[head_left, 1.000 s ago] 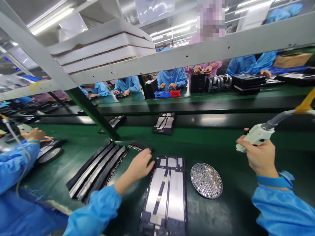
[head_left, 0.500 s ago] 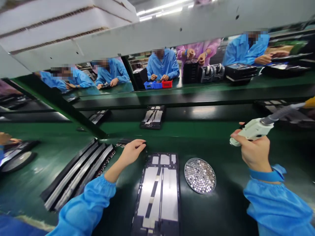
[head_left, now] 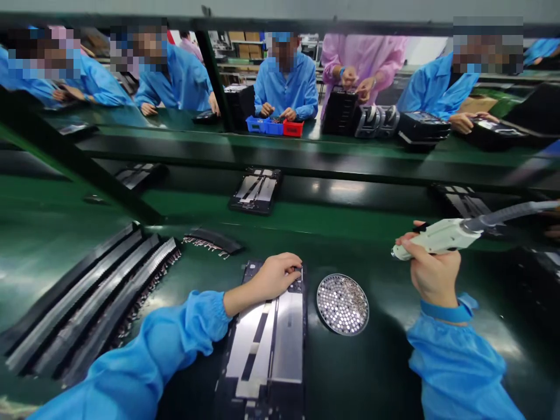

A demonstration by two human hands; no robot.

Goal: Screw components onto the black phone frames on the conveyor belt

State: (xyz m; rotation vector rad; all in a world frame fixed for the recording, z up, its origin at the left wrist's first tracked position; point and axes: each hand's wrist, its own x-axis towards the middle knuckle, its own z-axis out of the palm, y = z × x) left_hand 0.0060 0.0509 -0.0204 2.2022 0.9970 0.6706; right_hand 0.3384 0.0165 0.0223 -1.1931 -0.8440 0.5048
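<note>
Open tablet-like device (head_left: 289, 338) lies flat on bench (head_left: 371, 373), left of round dish (head_left: 343, 304); looks stiff, light, fragile inside, best gripped by outer edges. Left hand (head_left: 277, 275) curls over its top end, pinch contents unclear. Right hand (head_left: 434, 273) wraps pale tool (head_left: 446, 235).

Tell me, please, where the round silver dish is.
In the head view, right of centre, the round silver dish lies right of the flat black-and-silver rectangular device.
</note>
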